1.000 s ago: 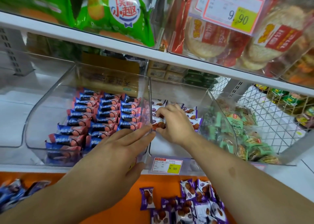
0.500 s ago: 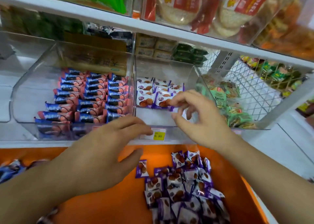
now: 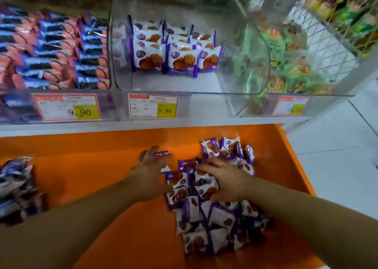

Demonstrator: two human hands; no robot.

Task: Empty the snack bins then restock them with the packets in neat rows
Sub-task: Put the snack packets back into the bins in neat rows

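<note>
Both hands have come down from the bins to the orange shelf (image 3: 92,166) below. The left hand (image 3: 150,173), which half a second ago hovered spread at the front edge of the bins, now lies palm-down at the left edge of the loose pile of purple packets (image 3: 212,211); its fingers are spread, with one small purple packet (image 3: 160,154) showing between them, though whether it is pinched or merely under the fingers cannot be told. The right hand (image 3: 227,180), earlier raised at the mouth of the middle bin (image 3: 235,80) with its fingertips pinched together, now rests on top of the pile with fingers loosely curled over the packets, not clearly holding any one. Inside the middle bin, the rows of purple packets (image 3: 173,48) stand upright against its back left, filling only part of the floor. The left bin (image 3: 55,50) is packed with blue-and-pink packets in rows. Another heap of dark packets (image 3: 18,189) lies at the far left of the orange shelf. The view has tilted downward since the earlier frame.
</note>
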